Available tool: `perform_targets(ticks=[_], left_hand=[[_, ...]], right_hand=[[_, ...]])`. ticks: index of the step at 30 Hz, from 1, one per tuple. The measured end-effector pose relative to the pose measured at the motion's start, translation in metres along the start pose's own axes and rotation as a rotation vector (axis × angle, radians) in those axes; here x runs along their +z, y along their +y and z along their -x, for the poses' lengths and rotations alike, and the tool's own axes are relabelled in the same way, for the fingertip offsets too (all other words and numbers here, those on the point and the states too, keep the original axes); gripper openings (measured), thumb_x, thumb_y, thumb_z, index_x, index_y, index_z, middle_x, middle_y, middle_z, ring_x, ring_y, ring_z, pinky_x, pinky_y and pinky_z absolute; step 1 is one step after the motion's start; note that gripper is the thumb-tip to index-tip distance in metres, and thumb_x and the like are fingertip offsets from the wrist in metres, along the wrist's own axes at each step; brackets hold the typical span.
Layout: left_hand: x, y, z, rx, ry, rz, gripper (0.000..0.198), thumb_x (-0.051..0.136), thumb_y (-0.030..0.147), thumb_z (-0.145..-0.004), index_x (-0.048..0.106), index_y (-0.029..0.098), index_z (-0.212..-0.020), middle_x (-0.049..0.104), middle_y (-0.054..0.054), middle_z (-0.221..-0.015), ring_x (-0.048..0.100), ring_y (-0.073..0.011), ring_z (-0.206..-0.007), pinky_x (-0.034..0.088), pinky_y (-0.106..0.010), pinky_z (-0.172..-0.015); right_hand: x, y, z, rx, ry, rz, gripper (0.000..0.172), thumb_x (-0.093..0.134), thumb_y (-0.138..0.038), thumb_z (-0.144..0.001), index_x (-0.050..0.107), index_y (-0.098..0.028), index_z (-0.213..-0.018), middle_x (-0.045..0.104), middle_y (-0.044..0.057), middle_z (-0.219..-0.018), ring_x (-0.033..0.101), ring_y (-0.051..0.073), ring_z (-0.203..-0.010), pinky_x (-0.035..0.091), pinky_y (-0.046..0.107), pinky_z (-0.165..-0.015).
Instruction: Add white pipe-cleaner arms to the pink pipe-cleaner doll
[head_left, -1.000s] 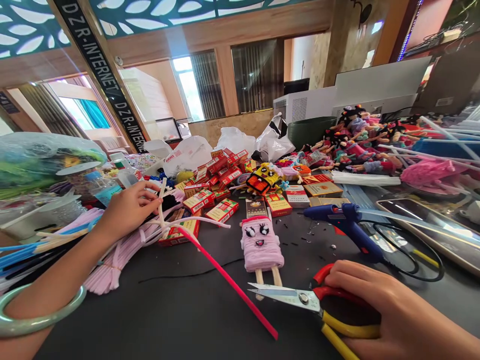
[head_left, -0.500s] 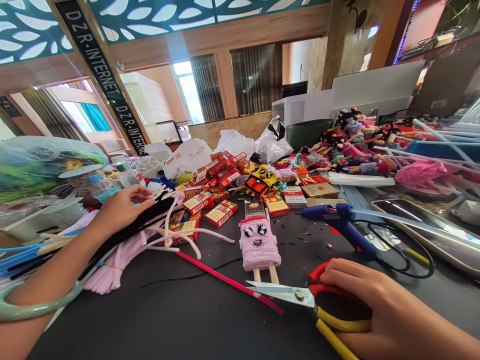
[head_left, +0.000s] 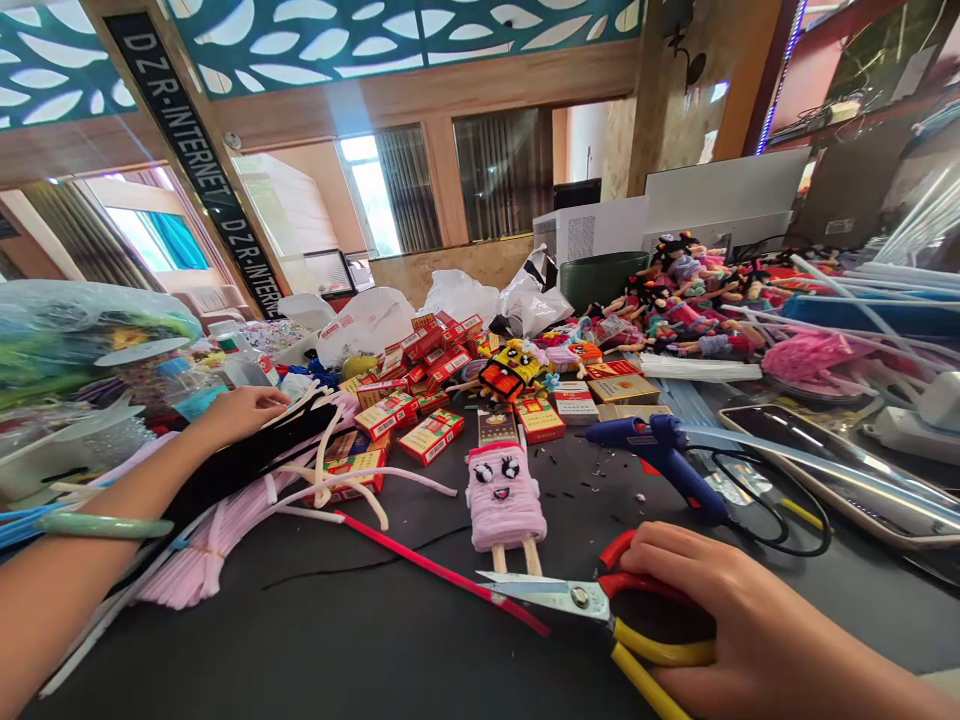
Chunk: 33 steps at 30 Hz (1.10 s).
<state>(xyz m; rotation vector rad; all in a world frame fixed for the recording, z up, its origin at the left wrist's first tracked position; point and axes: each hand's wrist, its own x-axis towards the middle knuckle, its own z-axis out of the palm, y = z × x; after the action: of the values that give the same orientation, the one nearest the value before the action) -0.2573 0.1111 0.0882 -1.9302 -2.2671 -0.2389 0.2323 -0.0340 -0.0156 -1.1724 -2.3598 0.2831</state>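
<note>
While the right hand point(head_left: 720, 610) curls closed around the red-and-yellow handles of a pair of scissors point(head_left: 577, 597), the blades reach out past its fingers and lie across a red pipe cleaner point(head_left: 427, 563), apparently placed so the stem sits between them. The left hand point(head_left: 244, 415) rests with its fingers extended and open at the end of a bundle of black pipe cleaners point(head_left: 255, 455), seemingly steadying it rather than pinching it. Under those fingers' wrist side, pale pink pipe cleaners point(head_left: 202, 560) are spread within easy reach. Between the two hands, a pink-wrapped figure with stick legs point(head_left: 504, 505) lies on the black table point(head_left: 360, 640). Beyond the right fingers sits a blue hot glue gun point(head_left: 660, 455), kept close at hand, while red cigarette packets point(head_left: 435, 437) are piled ahead of the left fingers.
</note>
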Motion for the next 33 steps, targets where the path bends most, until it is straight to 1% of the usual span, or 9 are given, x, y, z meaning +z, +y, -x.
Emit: perform_targets(ticks=[3,7,13,17,21,23,26,30,33], left_hand=[[0.007,-0.007,-0.001,-0.005,-0.046,0.006,0.029,0.061,0.036,-0.093,0.064,0.013,-0.111,0.067,-0.006,-0.11,0.066,-0.0242,-0.096,0.057,-0.042,-0.083],[0.012,-0.014,-0.003,-0.038,-0.082,0.036,0.029,0.061,0.036,-0.093,0.065,0.013,-0.11,0.067,-0.006,-0.11,0.066,-0.0256,-0.097,0.057,-0.042,-0.083],[-0.001,-0.016,-0.003,-0.14,-0.017,0.099,0.031,0.062,0.036,-0.093,0.064,0.014,-0.113,0.065,-0.008,-0.116,0.065,-0.0268,-0.103,0.056,-0.045,-0.086],[-0.012,-0.007,0.004,-0.189,0.098,0.215,0.032,0.062,0.037,-0.092,0.064,0.013,-0.114,0.065,-0.007,-0.117,0.064,-0.0276,-0.104,0.055,-0.045,-0.087],[-0.019,0.004,0.009,-0.2,0.286,0.412,0.034,0.061,0.037,-0.093,0.062,0.014,-0.118,0.064,-0.008,-0.121,0.063,-0.0283,-0.107,0.055,-0.047,-0.089],[-0.021,0.01,0.006,-0.192,0.371,0.549,0.034,0.061,0.036,-0.094,0.061,0.015,-0.12,0.063,-0.009,-0.121,0.064,-0.0264,-0.104,0.056,-0.045,-0.087],[-0.028,0.02,-0.003,-0.157,0.464,0.739,0.033,0.06,0.034,-0.094,0.059,0.015,-0.122,0.064,-0.01,-0.119,0.066,-0.0232,-0.099,0.058,-0.043,-0.083],[-0.045,0.042,-0.008,-0.073,0.597,0.855,0.03,0.06,0.033,-0.094,0.061,0.015,-0.118,0.065,-0.009,-0.115,0.066,-0.0217,-0.095,0.058,-0.041,-0.081],[-0.061,0.065,0.0,0.047,0.662,0.879,0.021,0.063,0.031,-0.093,0.065,0.013,-0.103,0.068,-0.005,-0.098,0.067,-0.0185,-0.086,0.058,-0.038,-0.078]], right_hand=[[-0.001,-0.001,-0.001,-0.001,-0.001,-0.014,0.03,0.068,-0.014,-0.058,0.07,-0.024,-0.087,0.073,0.004,-0.096,0.071,0.019,-0.079,0.056,0.022,-0.064],[-0.002,-0.001,-0.001,0.007,-0.005,-0.019,0.031,0.067,-0.014,-0.06,0.07,-0.025,-0.089,0.073,0.003,-0.094,0.07,0.018,-0.077,0.056,0.022,-0.065],[-0.001,0.0,-0.001,0.02,-0.045,0.003,0.033,0.066,-0.014,-0.059,0.071,-0.022,-0.09,0.073,0.006,-0.101,0.071,0.021,-0.083,0.057,0.025,-0.067],[0.0,0.0,-0.001,0.033,-0.045,0.003,0.035,0.065,-0.013,-0.059,0.071,-0.021,-0.092,0.072,0.009,-0.108,0.071,0.023,-0.089,0.058,0.026,-0.068],[0.001,0.0,0.0,0.029,-0.038,-0.006,0.034,0.064,-0.013,-0.058,0.071,-0.023,-0.09,0.073,0.007,-0.107,0.071,0.023,-0.089,0.058,0.025,-0.069],[0.002,0.001,0.002,0.026,-0.007,0.001,0.035,0.064,-0.012,-0.059,0.071,-0.024,-0.091,0.073,0.006,-0.106,0.071,0.023,-0.089,0.058,0.026,-0.071],[0.005,0.001,0.005,0.006,0.032,0.032,0.034,0.065,-0.013,-0.058,0.071,-0.023,-0.09,0.073,0.008,-0.108,0.071,0.025,-0.092,0.059,0.027,-0.071],[0.003,0.0,0.003,-0.04,0.049,0.051,0.034,0.066,-0.014,-0.059,0.072,-0.022,-0.092,0.074,0.009,-0.106,0.073,0.024,-0.091,0.06,0.026,-0.07],[0.002,-0.003,0.002,-0.058,0.066,0.032,0.032,0.068,-0.014,-0.062,0.074,-0.021,-0.092,0.076,0.008,-0.1,0.073,0.021,-0.085,0.06,0.024,-0.071]])
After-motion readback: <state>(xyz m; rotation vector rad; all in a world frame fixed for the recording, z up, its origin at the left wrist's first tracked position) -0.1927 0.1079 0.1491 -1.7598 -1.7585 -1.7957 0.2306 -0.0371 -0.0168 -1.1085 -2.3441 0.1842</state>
